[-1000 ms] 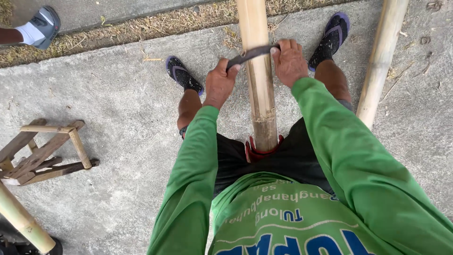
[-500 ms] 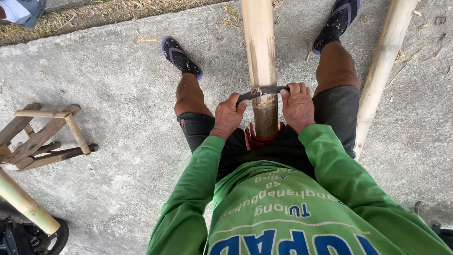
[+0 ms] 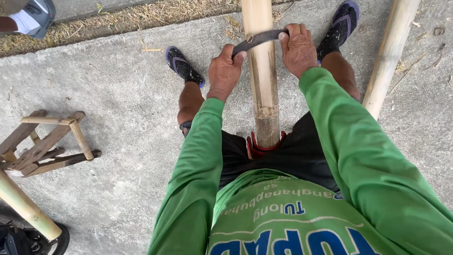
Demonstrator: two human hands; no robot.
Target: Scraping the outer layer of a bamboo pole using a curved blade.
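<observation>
Concrete ground [image 3: 118, 94] under bamboo pole [image 3: 262, 71]

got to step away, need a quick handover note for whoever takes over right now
Left hand grips one end of the curved blade; right hand grips the other.
The blade lies across the bamboo pole, whose near end rests at the person's lap on a red pad.
A second bamboo pole lies to the right, a small wooden stool to the left.
Done: pole braced, blade set on it. Left: the pole beyond the blade.

No packages, labels, signs or screens visible.
</observation>
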